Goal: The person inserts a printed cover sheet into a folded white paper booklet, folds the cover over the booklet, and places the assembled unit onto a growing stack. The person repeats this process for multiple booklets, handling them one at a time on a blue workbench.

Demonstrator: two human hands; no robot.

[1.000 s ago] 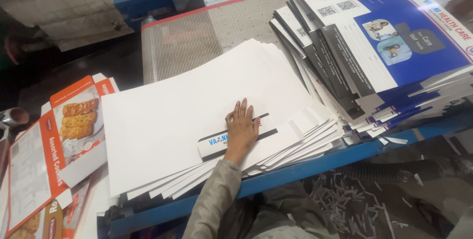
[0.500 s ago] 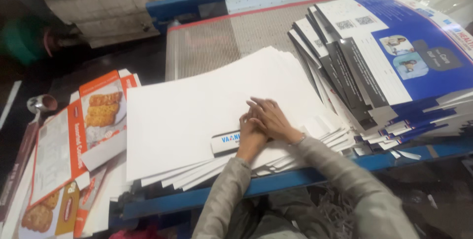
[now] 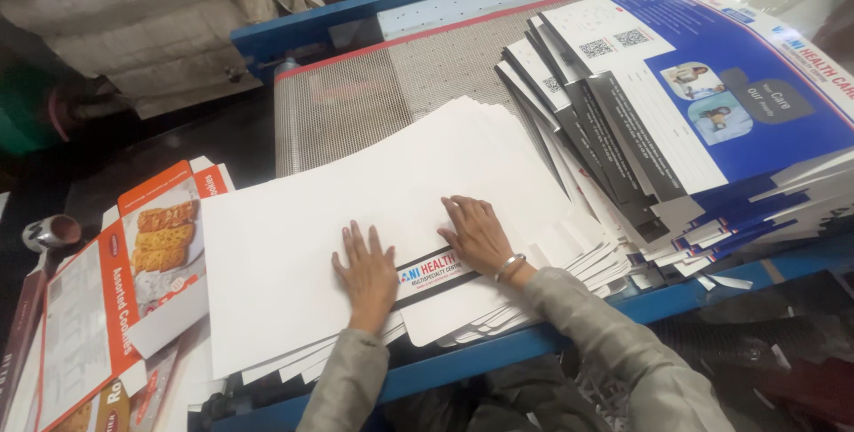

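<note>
Both hands lay flat and spread on the top of a fanned stack of white card sheets (image 3: 356,209) that sat on the near edge of a blue-framed table (image 3: 551,343). The left hand (image 3: 366,272) pressed palm down, fingers apart, on the near middle of the top sheet; the right hand (image 3: 479,234), a bangle at its wrist, was spread the same way just to the right and a little farther in. Neither hand pinched or lifted anything. Between them, and partly under the right palm, showed a narrow printed strip (image 3: 436,274) with a dark border, lying slantwise with its long axis running from near left up toward far right. The right hand touched it; the left hand's thumb lay just beside its left end, so the strip sat between the two hands, nearer the right one. The white stack itself stretched away from the hands toward the far right, over a grey mesh belt (image 3: 374,103). To the right a tilted pile of blue printed cartons (image 3: 712,103) leaned against it, and to the left, lower down, lay flat orange biscuit cartons (image 3: 133,272).
</note>
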